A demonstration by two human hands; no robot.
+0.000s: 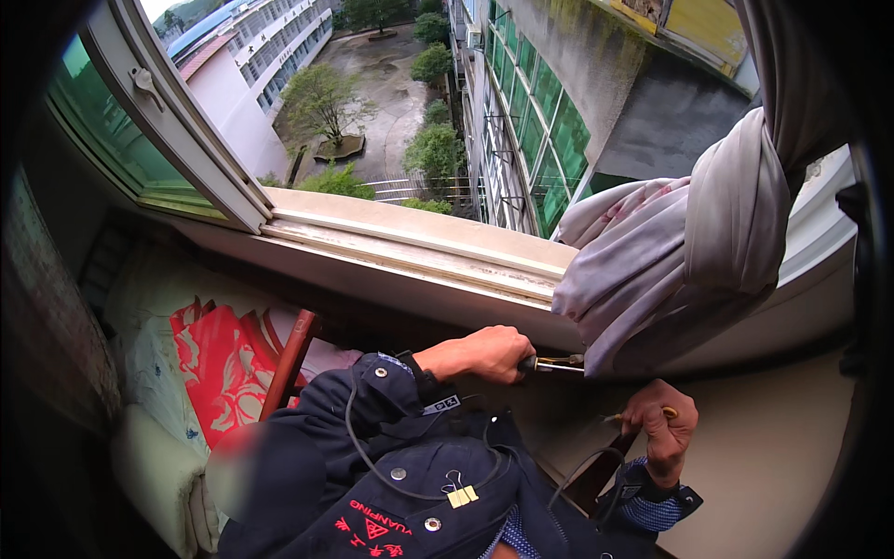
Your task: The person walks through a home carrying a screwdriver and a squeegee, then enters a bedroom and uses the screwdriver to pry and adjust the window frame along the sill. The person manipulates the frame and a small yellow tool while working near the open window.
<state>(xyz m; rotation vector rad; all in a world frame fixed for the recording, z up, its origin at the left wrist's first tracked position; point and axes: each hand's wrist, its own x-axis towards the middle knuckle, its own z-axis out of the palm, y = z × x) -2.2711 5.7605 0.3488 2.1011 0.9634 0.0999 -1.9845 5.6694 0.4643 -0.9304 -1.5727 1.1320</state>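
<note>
Dark jacket sleeves (372, 466) fill the foreground. Left hand (484, 354) is fisted around a tool handle (531, 365); its metal shaft (563, 365) juts rightward past the fingers, below the window sill (419, 247). Right hand (663, 429) is curled shut on a thin yellow-tipped piece (669, 412).

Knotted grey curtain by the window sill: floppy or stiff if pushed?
The grey curtain probably gives softly: its cloth hangs in loose folds below the knot. The knotted bundle likely swings as one mass, being gathered tight. It looks light for its bulk. The left hand, gripping a tool handle just below, would likely nudge it aside easily.
</note>
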